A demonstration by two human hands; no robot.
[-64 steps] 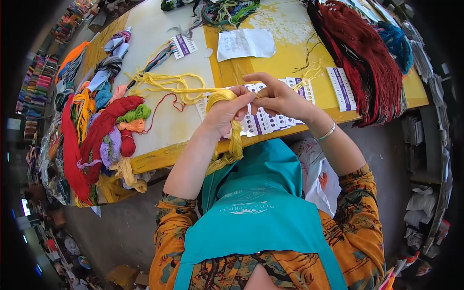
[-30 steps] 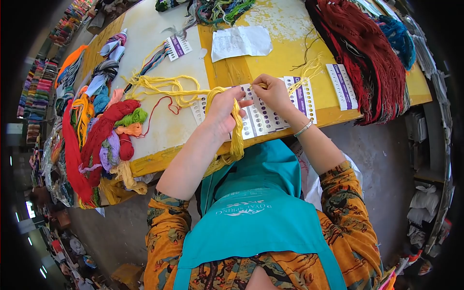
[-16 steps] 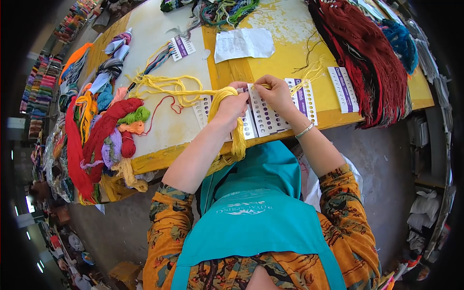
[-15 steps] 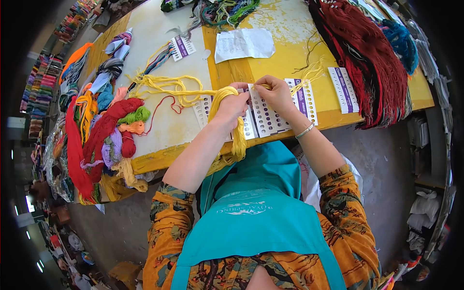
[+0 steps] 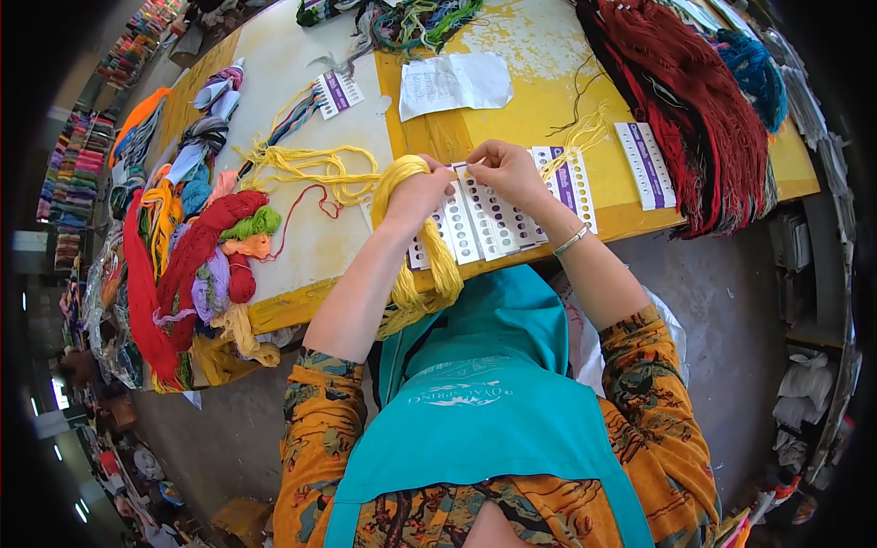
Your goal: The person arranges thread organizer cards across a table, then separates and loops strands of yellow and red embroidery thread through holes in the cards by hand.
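A thick skein of yellow embroidery thread hangs over my left hand, whose fingers are closed on its upper part. Loose yellow strands trail from it leftward across the table. To the right, my right hand pinches thumb and forefinger together above a white punched thread card; whatever sits in that pinch is too small to make out. Several such cards with purple bands overlap beneath both hands along the front edge. Yellow strands stick out from the top of another card beside my right wrist.
Coloured skeins pile up at the table's left end. Long dark red thread bundles hang over the right front edge, near a separate card. A creased paper, a threaded card and tangled green threads lie farther back.
My left hand has drawn slightly left, away from the card, with the yellow skein over it. My right hand's pinch has shifted slightly left, and the gap between the hands is wider.
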